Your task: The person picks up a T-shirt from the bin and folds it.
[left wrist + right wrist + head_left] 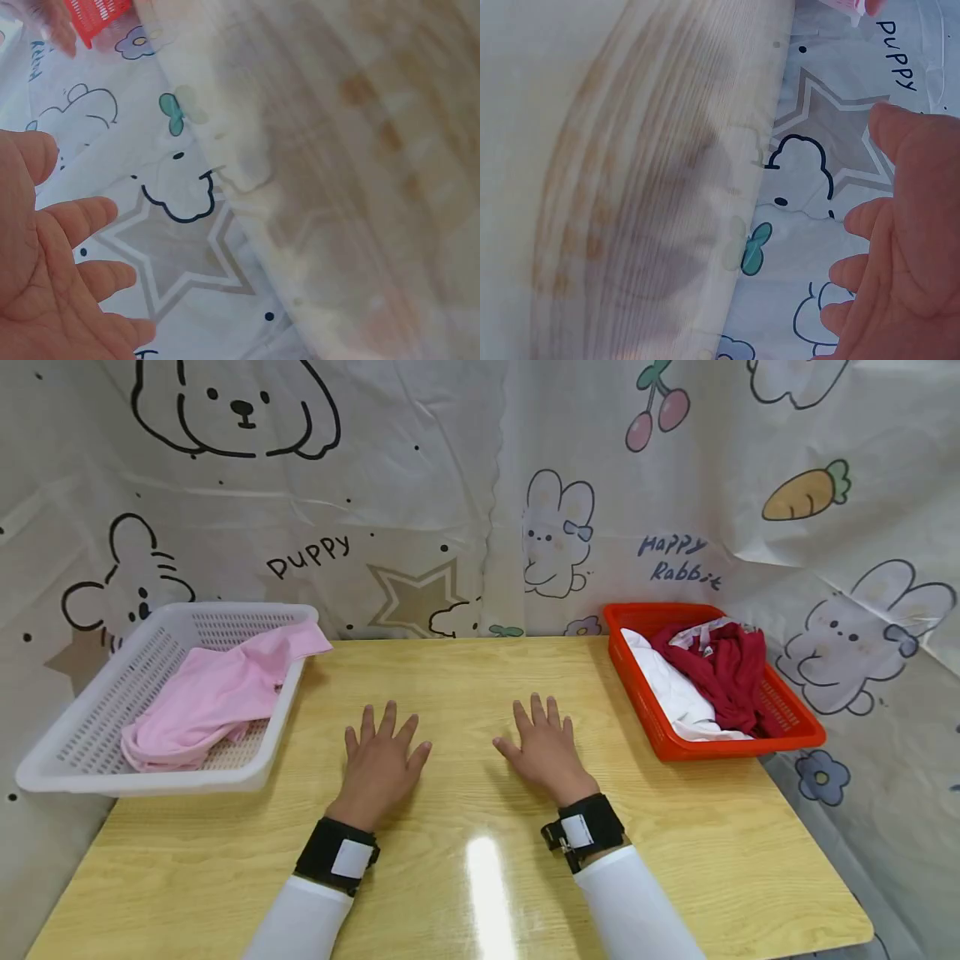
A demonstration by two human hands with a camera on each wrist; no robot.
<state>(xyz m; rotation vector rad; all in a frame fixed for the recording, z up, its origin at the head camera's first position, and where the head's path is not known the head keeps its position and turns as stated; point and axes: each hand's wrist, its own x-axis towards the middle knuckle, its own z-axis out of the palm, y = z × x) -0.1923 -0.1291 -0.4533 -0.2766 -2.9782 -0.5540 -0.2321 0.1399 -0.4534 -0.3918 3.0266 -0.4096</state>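
Note:
My left hand (380, 774) is held over the wooden table (457, 693), palm down with fingers spread, holding nothing. To its left stands a white plastic basket (258, 768) with a pink cloth (217, 685) lying in it, one end draped over the rim. My right hand (547, 752) is likewise palm down, fingers spread and nothing in it. Beyond it on the right is a red plastic basket (675, 747), which contains a white cloth (667, 685) and a dark red cloth (720, 672). Both wrist views show the palms and fingers free of any object.
A cloth sheet (450, 460) printed with cartoon animals hangs behind the table and around its sides. The white basket overhangs the table's left edge, and the red one reaches past the right edge. Black straps (337, 853) circle both wrists.

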